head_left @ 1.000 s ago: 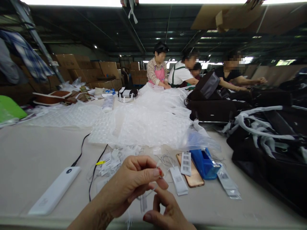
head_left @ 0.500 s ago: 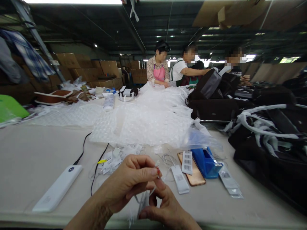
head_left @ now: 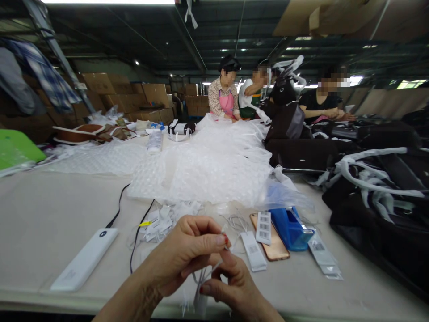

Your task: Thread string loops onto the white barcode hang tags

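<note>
Both hands meet low over the near edge of the table (head_left: 43, 214), just this side of the rose-gold phone (head_left: 270, 239), which I'll use as my marker. Her left hand (head_left: 187, 252) has thumb and forefinger pressed together on the upper end of a thin white tag string (head_left: 214, 267); the right hand (head_left: 234, 288) sits right under it, fingers curled and pinching the lower part, where a small white paper tag (head_left: 200, 286) hangs between the two hands. Left of the phone lies a loose heap of white tags (head_left: 164, 217), and further left a white power bank (head_left: 85, 259) with a black cable (head_left: 117, 210) running away from it. Lying on the phone is a barcode label (head_left: 263, 227), with another barcode label (head_left: 254, 250) just beside its near-left edge. Touching the phone's right side is a blue tape dispenser (head_left: 291, 228), and to the right of that are more barcode strips (head_left: 323, 259). Behind the phone spreads a big pile of bubble wrap (head_left: 214, 165). Well off to its right sit black bags (head_left: 378, 210) with white wrapped handles. Beyond the bubble wrap, three other people (head_left: 228, 94) work at the far end.
</note>
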The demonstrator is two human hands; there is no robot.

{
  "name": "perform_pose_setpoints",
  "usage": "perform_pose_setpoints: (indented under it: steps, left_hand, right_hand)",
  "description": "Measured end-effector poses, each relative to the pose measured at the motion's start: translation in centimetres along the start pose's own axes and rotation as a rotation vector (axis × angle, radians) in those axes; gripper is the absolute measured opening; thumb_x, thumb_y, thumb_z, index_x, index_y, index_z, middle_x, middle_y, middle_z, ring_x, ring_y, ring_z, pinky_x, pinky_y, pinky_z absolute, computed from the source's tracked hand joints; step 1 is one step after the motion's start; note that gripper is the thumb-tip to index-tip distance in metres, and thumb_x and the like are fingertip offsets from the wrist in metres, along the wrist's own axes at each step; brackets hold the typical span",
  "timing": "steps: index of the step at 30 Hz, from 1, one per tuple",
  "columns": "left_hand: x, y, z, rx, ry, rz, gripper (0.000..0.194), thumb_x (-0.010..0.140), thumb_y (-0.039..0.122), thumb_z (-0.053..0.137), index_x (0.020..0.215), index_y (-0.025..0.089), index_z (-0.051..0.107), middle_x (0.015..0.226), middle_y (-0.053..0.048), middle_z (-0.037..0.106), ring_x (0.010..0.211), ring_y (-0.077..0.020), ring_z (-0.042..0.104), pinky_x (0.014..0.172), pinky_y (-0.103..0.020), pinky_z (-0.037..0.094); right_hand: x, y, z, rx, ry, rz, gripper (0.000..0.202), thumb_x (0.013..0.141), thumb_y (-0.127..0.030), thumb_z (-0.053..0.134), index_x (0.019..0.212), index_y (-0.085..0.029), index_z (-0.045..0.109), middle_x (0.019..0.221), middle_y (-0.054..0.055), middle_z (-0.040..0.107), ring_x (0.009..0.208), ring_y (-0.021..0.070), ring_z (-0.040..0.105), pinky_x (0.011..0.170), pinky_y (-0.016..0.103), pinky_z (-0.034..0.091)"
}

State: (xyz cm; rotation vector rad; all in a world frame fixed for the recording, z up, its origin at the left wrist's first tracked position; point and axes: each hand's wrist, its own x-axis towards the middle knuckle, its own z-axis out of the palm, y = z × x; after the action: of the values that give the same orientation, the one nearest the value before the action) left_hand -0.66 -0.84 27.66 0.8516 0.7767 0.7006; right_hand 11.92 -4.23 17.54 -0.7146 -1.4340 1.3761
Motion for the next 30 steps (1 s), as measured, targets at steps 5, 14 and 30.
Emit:
perform_pose_setpoints:
  steps: [5, 14, 30]
  left_hand:
    - [-0.1, 0.0, 0.4, 0.012, -0.009, 0.060, 0.011, 0.070, 0.020, 0.067, 0.064, 0.013, 0.063, 0.054, -0.002, 0.068, 0.026, 0.0042, 0.028, 0.034, -0.018, 0.008]
    - [0.4, -0.2, 0.9, 0.020, -0.003, 0.074, 0.010, 0.072, 0.019, 0.064, 0.064, 0.013, 0.061, 0.061, -0.004, 0.071, 0.025, 0.0013, 0.031, 0.027, -0.016, 0.012]
    - [1.8, -4.1, -1.9, 0.158, 0.307, 0.205, 0.035, 0.070, 0.041, 0.064, 0.096, 0.018, 0.061, 0.089, -0.005, 0.066, 0.085, -0.0182, 0.057, 0.076, -0.030, 0.038]
  right_hand:
    - [0.0, -1.0, 0.2, -0.024, -0.070, -0.004, 0.032, 0.075, -0.045, 0.061, 0.101, -0.027, 0.067, 0.085, 0.002, 0.058, 0.071, 0.0156, 0.047, 0.057, 0.026, 0.036]
    - [-0.9, 0.5, 0.2, 0.189, -0.051, 0.144, 0.016, 0.075, -0.033, 0.065, 0.084, -0.020, 0.070, 0.072, 0.000, 0.057, 0.051, 0.0063, 0.046, 0.044, 0.018, 0.036]
    - [-1.4, 1.2, -1.5, 0.728, 0.141, 0.296, 0.013, 0.060, -0.025, 0.075, 0.062, -0.013, 0.070, 0.057, 0.003, 0.066, 0.032, 0.0009, 0.039, 0.035, 0.016, 0.019]
